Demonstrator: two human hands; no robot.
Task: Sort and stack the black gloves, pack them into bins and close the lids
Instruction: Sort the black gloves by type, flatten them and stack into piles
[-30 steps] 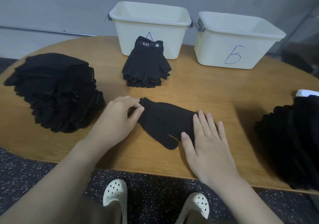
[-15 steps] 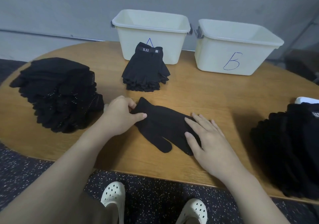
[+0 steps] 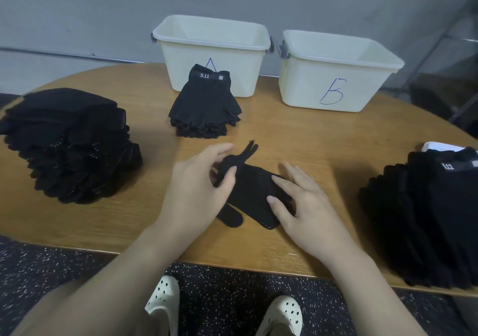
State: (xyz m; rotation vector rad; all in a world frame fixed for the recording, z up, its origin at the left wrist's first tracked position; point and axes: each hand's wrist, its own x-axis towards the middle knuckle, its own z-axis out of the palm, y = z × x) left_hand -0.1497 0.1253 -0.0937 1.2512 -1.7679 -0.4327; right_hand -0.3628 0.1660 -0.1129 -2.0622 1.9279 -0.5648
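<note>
Black knit glove (image 3: 254, 193) lies on the wooden bench (image 3: 323, 139) near the front edge, between both hands. Left hand (image 3: 196, 188) pinches the cuff end, bunching and lifting it slightly; a loose bit of the cuff sticks up past the fingers. Right hand (image 3: 305, 201) lies flat with straight fingers, pressing on the glove's finger end to hold it down. Small pale dots show on the glove's lower edge, so it looks like the dotted type.

Progress, judged from the layout: early. One small neat stack of fingerless gloves (image 3: 205, 105) with a 5.11 label sits just in front of bin A (image 3: 212, 53), touching or nearly touching its front wall. Bin B (image 3: 333, 74) stands just right of bin A with nothing stacked in front of it. From this angle both bins look empty, though the bottoms are only partly visible. No lids on either bin; a white edge (image 3: 439, 146) behind the right pile could be one, cannot tell.

Still left: big dotted glove pile (image 3: 69, 144) on the left side of the bench, another large dark pile (image 3: 424, 216) on the right with a 5.11 tag on top. Both need sorting, stacking, packing, then the lids closed. Likely the current glove starts the stack for bin B.
</note>
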